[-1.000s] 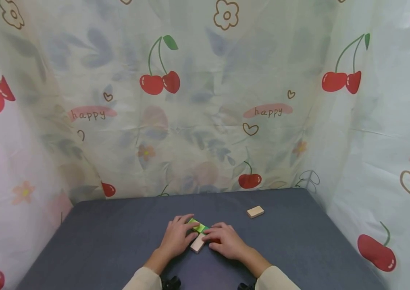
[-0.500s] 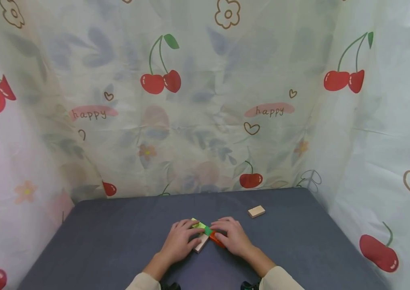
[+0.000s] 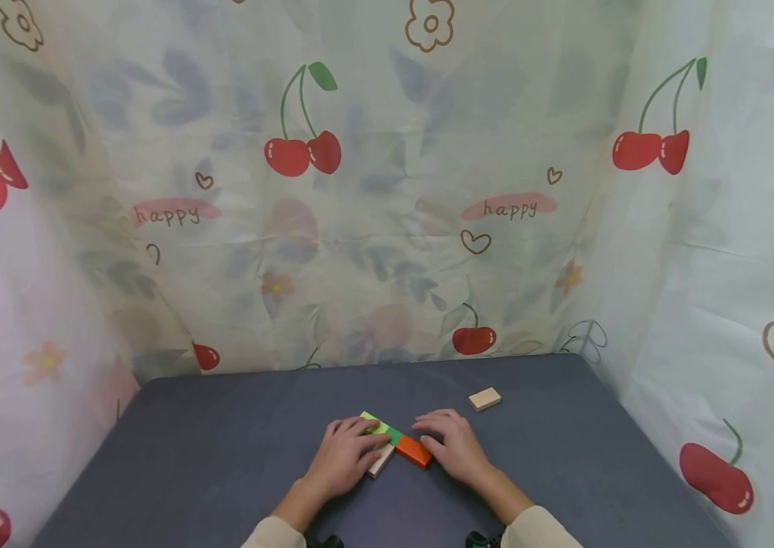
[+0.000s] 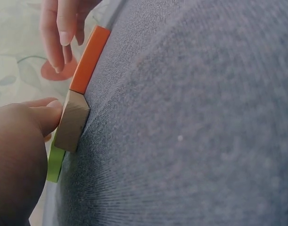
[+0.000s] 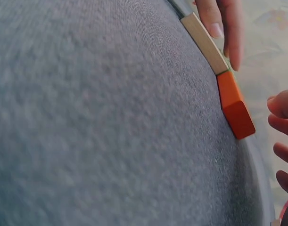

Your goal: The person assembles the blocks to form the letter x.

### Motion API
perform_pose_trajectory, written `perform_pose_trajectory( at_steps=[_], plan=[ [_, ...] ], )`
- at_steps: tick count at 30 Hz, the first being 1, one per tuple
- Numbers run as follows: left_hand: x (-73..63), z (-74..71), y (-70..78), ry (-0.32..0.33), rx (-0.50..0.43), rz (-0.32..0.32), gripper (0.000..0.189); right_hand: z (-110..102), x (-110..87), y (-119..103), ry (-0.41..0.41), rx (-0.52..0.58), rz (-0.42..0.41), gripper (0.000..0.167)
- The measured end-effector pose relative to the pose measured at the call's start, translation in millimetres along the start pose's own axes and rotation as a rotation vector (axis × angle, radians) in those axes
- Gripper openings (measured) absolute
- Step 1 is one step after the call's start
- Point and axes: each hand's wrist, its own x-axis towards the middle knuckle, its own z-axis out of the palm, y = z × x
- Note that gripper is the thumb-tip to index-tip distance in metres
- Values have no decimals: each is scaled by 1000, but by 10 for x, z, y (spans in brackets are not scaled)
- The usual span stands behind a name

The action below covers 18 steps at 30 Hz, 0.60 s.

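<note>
A grey-blue surface (image 3: 222, 464) stands before a cherry-printed curtain (image 3: 373, 228), and on it we see two forearms slanting inward. The left hand (image 3: 335, 460) arches palm-down over the lime block (image 4: 55, 162) and green block (image 3: 394, 436), its grip relaxed, thumb by the near pale block (image 3: 381, 461); we cannot tell how firmly it presses. The right hand (image 3: 458, 449) hovers just beside the orange block (image 3: 414, 451), its grip apart, fingers loosely bent. The orange block adjoins the green one.
</note>
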Motion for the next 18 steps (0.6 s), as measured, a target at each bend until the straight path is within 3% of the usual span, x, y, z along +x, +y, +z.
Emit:
perform_pose_trajectory(
  at_steps=[18],
  plan=[
    [1,12,3,-23,-9,-6,34,-61,-6,113,73,-72,0,19]
  ],
)
